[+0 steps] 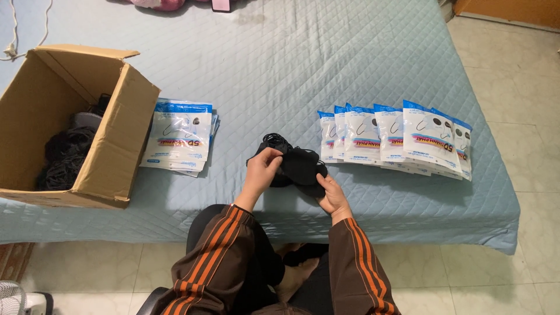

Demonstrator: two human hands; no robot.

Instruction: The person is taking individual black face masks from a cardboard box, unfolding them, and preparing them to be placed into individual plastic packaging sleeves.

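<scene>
Head view: small stack of black face masks (300, 166), soft dark fabric with thin ear loops bunched at the upper left, sits at the near edge of the bed (350, 58), which has a quilted light-blue cover. Left hand (263, 165) pinches the stack's top edge; right hand (331, 194) grips its lower right from beneath. Overlapping row of blue-white mask packets (396, 140) lies right; packet pile (181, 139) and open cardboard box (111, 146) of black masks left.
</scene>
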